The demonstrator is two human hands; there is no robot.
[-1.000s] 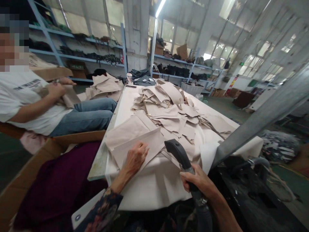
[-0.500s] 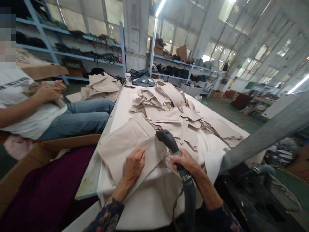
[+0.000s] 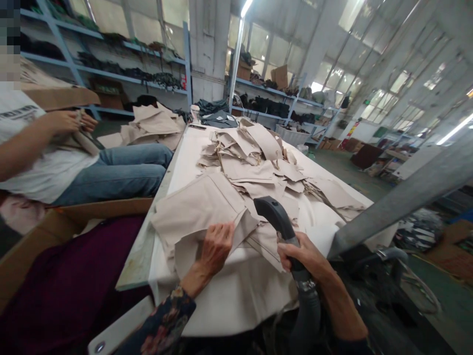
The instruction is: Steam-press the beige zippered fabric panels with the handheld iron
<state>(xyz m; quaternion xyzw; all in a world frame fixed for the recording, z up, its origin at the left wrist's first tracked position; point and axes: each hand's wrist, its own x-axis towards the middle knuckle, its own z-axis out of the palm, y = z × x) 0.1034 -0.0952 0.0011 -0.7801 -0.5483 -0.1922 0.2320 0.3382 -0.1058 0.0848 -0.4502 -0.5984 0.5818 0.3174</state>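
Observation:
My left hand (image 3: 215, 250) is closed on the edge of a beige fabric piece (image 3: 187, 251), which curls up off the table. Behind it, flat beige pieces with stitched lines (image 3: 197, 199) lie stacked. My right hand (image 3: 306, 255) is wrapped round the grey handle of a vacuum hose (image 3: 276, 213). Its dark angled nozzle points left, just above the fabric and to the right of my left hand. Below the grip, the ribbed hose runs down to the bottom edge of the view.
A heap of beige pieces (image 3: 251, 150) covers the middle of the white-topped table (image 3: 175, 178). At left sits a person in jeans (image 3: 121, 170), holding fabric. A carton (image 3: 107, 209) with purple cloth stands beside the table. A slanting metal post (image 3: 399, 202) crosses on the right.
My left hand has moved slightly right and up, and the fabric edge now curls upward. My right hand has carried the vacuum nozzle to the right, away from the left hand.

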